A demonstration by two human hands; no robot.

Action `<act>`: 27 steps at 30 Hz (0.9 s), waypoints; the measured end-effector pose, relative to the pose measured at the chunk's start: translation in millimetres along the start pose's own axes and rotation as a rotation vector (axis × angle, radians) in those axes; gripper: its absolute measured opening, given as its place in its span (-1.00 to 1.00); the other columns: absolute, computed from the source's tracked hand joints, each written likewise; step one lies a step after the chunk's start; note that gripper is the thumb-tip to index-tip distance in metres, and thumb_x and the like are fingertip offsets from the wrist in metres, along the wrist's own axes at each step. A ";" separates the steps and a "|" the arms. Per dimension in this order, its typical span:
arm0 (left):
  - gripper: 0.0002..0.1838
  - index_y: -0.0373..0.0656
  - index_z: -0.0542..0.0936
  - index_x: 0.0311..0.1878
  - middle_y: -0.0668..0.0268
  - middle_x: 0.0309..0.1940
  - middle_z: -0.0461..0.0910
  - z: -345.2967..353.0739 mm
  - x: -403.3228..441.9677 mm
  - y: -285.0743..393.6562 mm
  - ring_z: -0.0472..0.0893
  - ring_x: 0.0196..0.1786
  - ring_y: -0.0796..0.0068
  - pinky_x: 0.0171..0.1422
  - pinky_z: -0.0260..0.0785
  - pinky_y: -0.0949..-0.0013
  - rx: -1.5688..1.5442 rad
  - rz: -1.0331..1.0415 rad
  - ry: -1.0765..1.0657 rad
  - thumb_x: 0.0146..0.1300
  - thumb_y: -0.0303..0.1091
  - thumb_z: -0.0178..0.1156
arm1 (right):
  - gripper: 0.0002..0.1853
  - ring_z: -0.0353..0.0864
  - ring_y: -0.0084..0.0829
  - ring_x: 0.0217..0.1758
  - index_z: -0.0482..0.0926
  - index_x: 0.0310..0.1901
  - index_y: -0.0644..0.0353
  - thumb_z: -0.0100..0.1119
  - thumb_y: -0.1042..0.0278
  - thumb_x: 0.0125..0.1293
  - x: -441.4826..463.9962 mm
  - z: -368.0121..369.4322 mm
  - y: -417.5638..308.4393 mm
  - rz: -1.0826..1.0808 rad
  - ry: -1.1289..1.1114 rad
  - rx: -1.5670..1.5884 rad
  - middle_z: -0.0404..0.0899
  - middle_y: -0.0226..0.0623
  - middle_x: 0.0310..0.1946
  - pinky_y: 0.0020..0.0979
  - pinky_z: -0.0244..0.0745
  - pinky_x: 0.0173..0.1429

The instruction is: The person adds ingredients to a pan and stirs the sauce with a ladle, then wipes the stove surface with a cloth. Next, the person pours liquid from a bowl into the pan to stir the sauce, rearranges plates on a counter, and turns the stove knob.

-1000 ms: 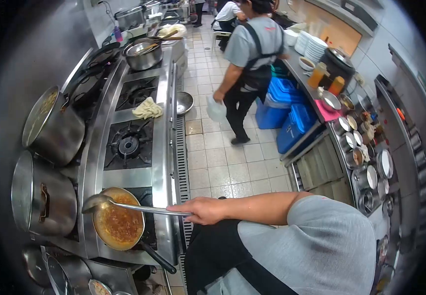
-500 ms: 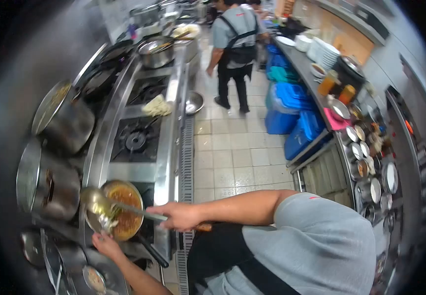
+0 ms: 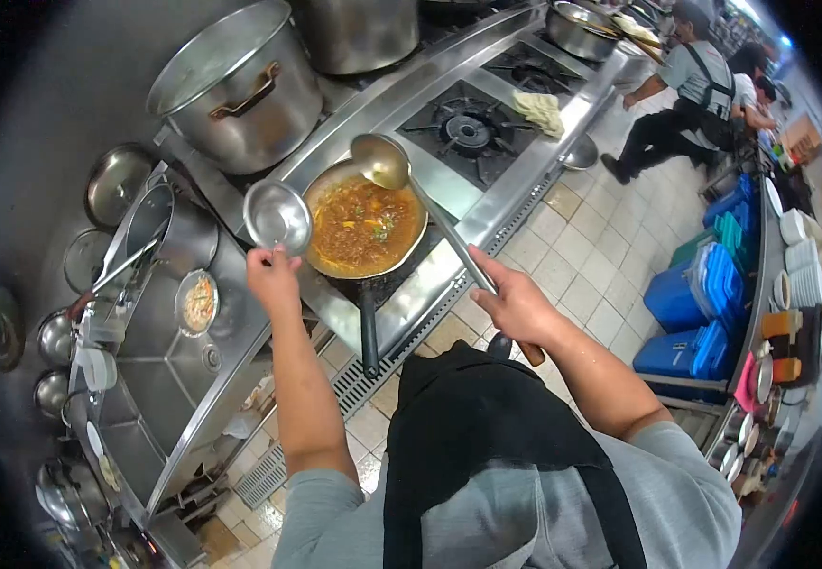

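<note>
A frying pan point(image 3: 340, 180) on the stove holds a brown-orange sauce point(image 3: 363, 223) with bits of green on top. My left hand point(image 3: 273, 280) is closed on the rim of a small metal bowl point(image 3: 278, 218), tilted beside the pan; only a shiny inside shows. My right hand point(image 3: 515, 299) grips the long handle of a ladle point(image 3: 382, 163), whose bowl hangs over the pan's far edge. The pan's black handle point(image 3: 369, 332) points toward me, and neither hand is on it.
Large steel pots point(image 3: 249, 95) stand behind the stove. A free burner point(image 3: 468, 131) and a cloth point(image 3: 539, 112) lie to the right. On the left is a steel sink point(image 3: 145, 379), with a bowl of food point(image 3: 196, 303) near it. A co-worker point(image 3: 700, 85) stands in the aisle beyond blue bins point(image 3: 691, 294).
The view has swung toward the left and the sink. The small bowl has come away from under the ladle to the pan's left side, and the ladle has moved to the pan's far right edge.
</note>
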State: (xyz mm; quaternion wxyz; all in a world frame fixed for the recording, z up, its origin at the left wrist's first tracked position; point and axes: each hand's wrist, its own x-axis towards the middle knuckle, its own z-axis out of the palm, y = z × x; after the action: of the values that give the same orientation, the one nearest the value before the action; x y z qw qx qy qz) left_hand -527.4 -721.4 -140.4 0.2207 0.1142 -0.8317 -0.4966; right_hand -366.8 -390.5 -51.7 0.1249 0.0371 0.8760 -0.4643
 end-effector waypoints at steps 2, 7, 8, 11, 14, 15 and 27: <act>-0.80 -0.25 0.35 -0.28 0.18 -0.25 0.52 -20.9 -12.1 -10.7 0.63 -0.35 0.36 -0.34 0.61 0.36 -0.587 -0.335 0.040 0.28 -0.48 0.22 | -0.35 0.37 0.01 0.36 0.19 0.42 0.21 0.14 0.40 0.31 6.6 9.3 -2.4 0.125 -0.046 0.044 0.43 0.16 0.22 -0.29 0.22 0.41; -0.80 -0.15 0.34 -0.29 0.23 -0.32 0.55 -67.4 -60.2 -36.7 0.63 -0.32 0.38 -0.23 0.62 0.35 -0.847 -0.470 0.082 0.30 -0.47 0.22 | -0.35 0.51 -0.47 -0.58 0.11 0.45 0.19 0.09 0.42 0.36 33.9 39.4 21.8 0.295 -0.299 0.553 0.55 -0.26 -0.40 -0.44 0.46 -0.54; -0.79 -0.11 0.34 -0.31 0.26 -0.35 0.57 -75.2 -68.2 -45.6 0.63 -0.32 0.38 -0.22 0.61 0.36 -0.896 -0.528 0.106 0.30 -0.47 0.22 | -0.36 0.39 -0.60 -0.69 0.11 0.45 0.19 0.07 0.42 0.38 38.5 44.2 25.4 0.338 -0.338 0.812 0.49 -0.37 -0.49 -0.52 0.34 -0.68; -0.80 -0.10 0.36 -0.29 0.29 -0.36 0.56 -94.7 -84.7 -70.8 0.59 -0.37 0.40 -0.20 0.61 0.36 -0.903 -0.626 0.171 0.30 -0.47 0.22 | -0.40 0.51 -0.54 -0.59 0.14 0.43 0.21 0.06 0.34 0.41 49.2 39.7 31.1 0.305 -0.422 0.768 0.55 -0.33 -0.41 -0.48 0.46 -0.56; -0.79 -0.12 0.34 -0.20 0.25 -0.27 0.55 -113.2 -94.4 -90.6 0.60 -0.28 0.35 -0.14 0.59 0.32 -0.897 -0.651 0.168 0.29 -0.47 0.23 | -0.42 0.61 -0.47 -0.44 0.19 0.41 0.22 0.03 0.20 0.45 60.2 35.1 47.4 0.260 -0.428 0.691 0.60 -0.27 -0.23 -0.46 0.54 -0.46; -0.79 -0.12 0.34 -0.20 0.25 -0.27 0.55 -118.0 -96.5 -92.5 0.60 -0.28 0.35 -0.14 0.59 0.32 -0.901 -0.651 0.150 0.29 -0.47 0.23 | -0.41 0.62 -0.45 -0.40 0.21 0.40 0.23 0.03 0.13 0.46 62.7 32.0 51.4 0.285 -0.391 0.689 0.60 -0.23 -0.16 -0.43 0.56 -0.44; -0.88 -0.06 0.39 -0.21 0.36 -0.38 0.56 -52.4 -88.1 60.2 0.55 -0.42 0.58 -0.43 0.47 0.57 -0.782 -0.401 -0.226 0.35 -0.40 0.16 | -0.33 0.70 -0.25 -0.46 0.44 0.22 0.31 0.13 -0.11 0.29 -51.9 22.3 310.7 0.653 -0.029 -0.121 0.67 -0.05 -0.46 -0.27 0.61 -0.23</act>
State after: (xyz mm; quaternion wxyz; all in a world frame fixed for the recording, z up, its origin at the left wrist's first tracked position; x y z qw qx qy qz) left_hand -423.2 -697.1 -88.5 0.0545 0.1263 -0.5618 -0.8157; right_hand -256.3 -230.4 -300.4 0.2814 0.3019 0.8420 -0.3474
